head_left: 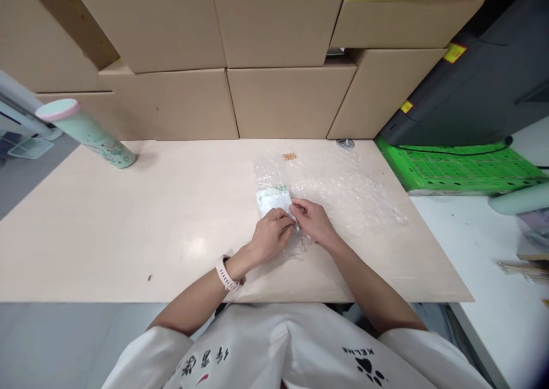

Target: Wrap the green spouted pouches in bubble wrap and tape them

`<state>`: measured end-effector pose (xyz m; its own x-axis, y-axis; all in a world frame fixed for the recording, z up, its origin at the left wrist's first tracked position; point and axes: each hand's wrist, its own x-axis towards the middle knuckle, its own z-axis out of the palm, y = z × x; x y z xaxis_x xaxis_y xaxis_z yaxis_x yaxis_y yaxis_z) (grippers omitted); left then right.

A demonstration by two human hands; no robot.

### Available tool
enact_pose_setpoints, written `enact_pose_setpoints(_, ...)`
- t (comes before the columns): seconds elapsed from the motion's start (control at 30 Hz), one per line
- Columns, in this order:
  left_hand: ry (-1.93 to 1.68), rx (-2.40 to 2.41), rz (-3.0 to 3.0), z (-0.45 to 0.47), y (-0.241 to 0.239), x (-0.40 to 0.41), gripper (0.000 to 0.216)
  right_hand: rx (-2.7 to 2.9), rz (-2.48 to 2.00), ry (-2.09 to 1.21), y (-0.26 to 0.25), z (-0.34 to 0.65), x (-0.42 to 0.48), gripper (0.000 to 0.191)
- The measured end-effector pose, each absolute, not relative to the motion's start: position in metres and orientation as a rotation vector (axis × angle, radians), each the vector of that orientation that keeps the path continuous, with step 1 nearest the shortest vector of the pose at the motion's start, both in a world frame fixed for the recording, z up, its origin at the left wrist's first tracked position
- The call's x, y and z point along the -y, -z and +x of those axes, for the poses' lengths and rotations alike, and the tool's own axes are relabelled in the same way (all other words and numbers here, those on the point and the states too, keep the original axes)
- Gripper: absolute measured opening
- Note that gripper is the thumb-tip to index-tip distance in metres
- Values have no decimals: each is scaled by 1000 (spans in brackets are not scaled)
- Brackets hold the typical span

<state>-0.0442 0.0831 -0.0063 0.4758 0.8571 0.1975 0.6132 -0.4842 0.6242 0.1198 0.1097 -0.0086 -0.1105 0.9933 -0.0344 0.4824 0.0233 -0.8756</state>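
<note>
A small white packet with green along its top edge (273, 199) lies on clear bubble wrap (347, 191) spread over the table. My left hand (273, 231) rests over the packet's lower part, its fingers closed on the edge of the wrap. From the other side, my right hand (314, 222) pinches the wrap at the packet's right edge, thumb and fingertips close to the left fingers. Crumpled film bunches just below both hands. The exact pinch points are partly hidden by the fingers.
Stacked cardboard boxes (291, 103) wall off the table's (107, 234) back edge. A mint-green tumbler with a pink-rimmed lid (92, 134) stands at the left. A clear roll (345, 143) lies at the back right. Beyond are a green plastic crate (467, 169) and a dark grey machine (484, 86).
</note>
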Motion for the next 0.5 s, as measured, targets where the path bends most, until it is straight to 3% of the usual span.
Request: enact_pose_setpoints(0.5, -726, -1222, 2354, -39, 16, -83, 19, 1572, -1660, -989, 13, 115, -115, 25)
